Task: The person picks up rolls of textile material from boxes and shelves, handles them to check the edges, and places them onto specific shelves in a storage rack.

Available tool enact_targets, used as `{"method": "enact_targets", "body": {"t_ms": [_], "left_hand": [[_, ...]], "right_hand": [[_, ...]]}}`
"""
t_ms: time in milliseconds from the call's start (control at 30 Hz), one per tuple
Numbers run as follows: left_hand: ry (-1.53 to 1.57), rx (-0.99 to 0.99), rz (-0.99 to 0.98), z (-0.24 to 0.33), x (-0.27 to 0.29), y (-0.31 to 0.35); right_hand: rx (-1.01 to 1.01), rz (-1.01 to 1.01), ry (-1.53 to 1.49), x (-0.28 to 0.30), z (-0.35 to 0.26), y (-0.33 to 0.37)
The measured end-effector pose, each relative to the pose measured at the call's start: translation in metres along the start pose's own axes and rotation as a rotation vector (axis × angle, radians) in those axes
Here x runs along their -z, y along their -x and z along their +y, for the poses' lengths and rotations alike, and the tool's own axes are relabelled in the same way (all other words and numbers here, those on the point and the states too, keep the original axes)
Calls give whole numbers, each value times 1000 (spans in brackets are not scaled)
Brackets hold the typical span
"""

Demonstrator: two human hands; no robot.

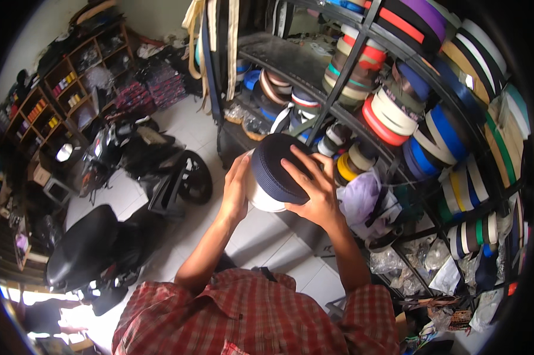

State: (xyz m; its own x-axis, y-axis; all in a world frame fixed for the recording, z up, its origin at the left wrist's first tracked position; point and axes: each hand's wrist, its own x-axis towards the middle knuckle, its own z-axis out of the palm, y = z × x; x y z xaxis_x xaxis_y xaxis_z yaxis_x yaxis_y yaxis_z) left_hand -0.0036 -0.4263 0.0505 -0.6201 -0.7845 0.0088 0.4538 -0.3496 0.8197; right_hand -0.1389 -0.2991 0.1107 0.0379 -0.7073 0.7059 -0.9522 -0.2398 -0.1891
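In front of my chest I hold two stacked rolls of webbing, tilted toward me. The upper one is a dark navy roll (pixel 268 174), its flat black-looking side facing up. Under it sits a white roll (pixel 262 200), mostly covered by the navy one. My left hand (pixel 237 186) is closed around the left side of the pair, its fingers along the white roll. My right hand (pixel 315 186) grips the navy roll from the right, fingers spread over its top and thumb at the near edge. How far the right fingertips reach the white roll is hidden.
A black metal rack (pixel 290 59) full of coloured webbing rolls rises ahead and to the right. A purple plastic bag (pixel 362 195) hangs beside my right hand. Two motorcycles (pixel 89 242) stand on the tiled floor to the left, before a wooden cubby shelf (pixel 71 68) with thread spools.
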Motion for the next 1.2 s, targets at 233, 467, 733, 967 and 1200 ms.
{"method": "enact_targets", "body": {"t_ms": [233,467,733,967,1200], "left_hand": [[94,142,-22,-5,35,-111],[87,239,-147,-4,78,-198],[70,392,-168,-3,108,-241],[45,418,-173,-12,115,-261],[51,403,-231,-16,105,-266]], "right_hand": [[-330,339,-383,-1,83,-119],[-87,527,503,83,116,-333],[2,260,1159,103,216,-417],[-339,114,1065,127,247,-422],[-300,132,843,130,230,-406]]}}
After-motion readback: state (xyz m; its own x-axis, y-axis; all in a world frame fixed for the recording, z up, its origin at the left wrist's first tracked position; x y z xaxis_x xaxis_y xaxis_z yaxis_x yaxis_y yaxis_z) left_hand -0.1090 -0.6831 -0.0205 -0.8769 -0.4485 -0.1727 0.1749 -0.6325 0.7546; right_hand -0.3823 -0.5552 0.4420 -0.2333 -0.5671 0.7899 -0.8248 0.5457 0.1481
